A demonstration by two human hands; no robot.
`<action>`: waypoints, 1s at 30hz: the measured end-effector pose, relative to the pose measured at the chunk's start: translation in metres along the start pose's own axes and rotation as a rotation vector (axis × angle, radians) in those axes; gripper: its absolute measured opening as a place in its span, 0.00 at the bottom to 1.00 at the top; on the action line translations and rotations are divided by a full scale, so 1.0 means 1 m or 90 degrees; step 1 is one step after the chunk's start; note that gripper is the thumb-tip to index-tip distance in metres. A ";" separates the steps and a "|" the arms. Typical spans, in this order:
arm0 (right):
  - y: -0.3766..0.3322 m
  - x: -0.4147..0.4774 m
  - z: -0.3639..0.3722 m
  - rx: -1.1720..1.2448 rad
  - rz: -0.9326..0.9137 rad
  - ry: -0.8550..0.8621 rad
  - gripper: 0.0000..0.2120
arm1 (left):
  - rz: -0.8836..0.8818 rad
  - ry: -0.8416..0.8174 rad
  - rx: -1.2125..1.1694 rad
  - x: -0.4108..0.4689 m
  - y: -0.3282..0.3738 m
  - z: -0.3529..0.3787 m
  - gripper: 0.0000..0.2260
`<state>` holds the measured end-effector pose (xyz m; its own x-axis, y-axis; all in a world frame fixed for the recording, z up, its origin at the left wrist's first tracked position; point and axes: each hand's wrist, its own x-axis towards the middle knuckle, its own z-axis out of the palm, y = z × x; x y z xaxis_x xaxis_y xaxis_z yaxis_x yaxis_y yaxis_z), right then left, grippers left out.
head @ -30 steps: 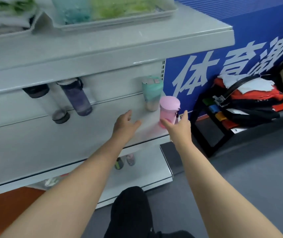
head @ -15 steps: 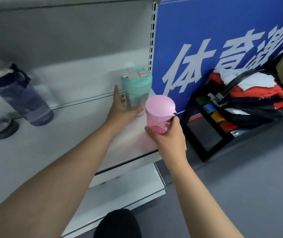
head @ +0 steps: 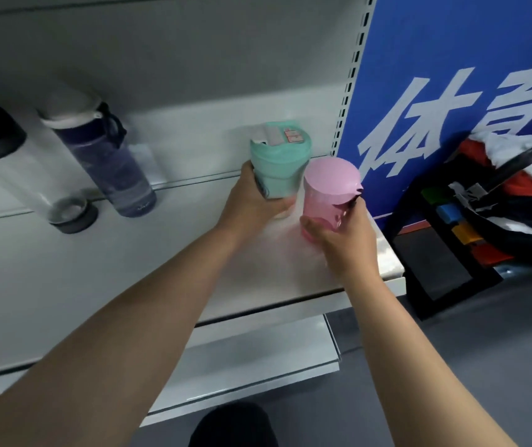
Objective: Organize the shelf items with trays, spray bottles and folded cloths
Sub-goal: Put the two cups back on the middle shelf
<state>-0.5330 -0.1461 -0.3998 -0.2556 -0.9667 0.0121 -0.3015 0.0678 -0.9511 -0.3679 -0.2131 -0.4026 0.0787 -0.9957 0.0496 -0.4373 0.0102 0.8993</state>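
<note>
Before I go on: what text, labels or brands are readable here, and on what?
"体" on the blue sign; the next character is cut off by the frame edge.
Stickers on the teal cup lid: too blurred to read.
Small mark low on the dark bottle: too small to read.

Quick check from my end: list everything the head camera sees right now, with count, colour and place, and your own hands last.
teal cup: 1, teal with a lid, right end of the shelf, held
pink cup: 1, pink with a lid, right of and beside the teal cup, held
purple bottle: 1, dark purple with a pale cap, back left of the shelf
clear bottle: 1, clear with a black cap and base, far left
shelf: 1, white, across the view
blue sign: 1, blue with white characters, right
pile of clothes: 1, red, white and black, on a black rack at far right
left hand: 1, closed around the teal cup
right hand: 1, closed around the pink cup
</note>
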 end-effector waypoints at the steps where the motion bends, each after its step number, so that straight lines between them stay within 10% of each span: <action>1: 0.000 0.003 0.002 0.007 -0.004 -0.004 0.33 | -0.007 0.019 0.004 -0.002 -0.004 -0.009 0.30; 16: -0.031 0.048 0.090 -0.034 -0.028 -0.113 0.29 | -0.007 0.219 0.001 -0.007 -0.056 -0.094 0.34; 30: -0.041 0.054 0.117 -0.064 0.008 -0.084 0.26 | -0.040 0.197 -0.061 0.005 -0.061 -0.096 0.32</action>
<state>-0.4271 -0.2295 -0.3959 -0.1398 -0.9891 -0.0466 -0.3914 0.0984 -0.9149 -0.2550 -0.2099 -0.4160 0.3782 -0.9192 0.1098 -0.3383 -0.0268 0.9407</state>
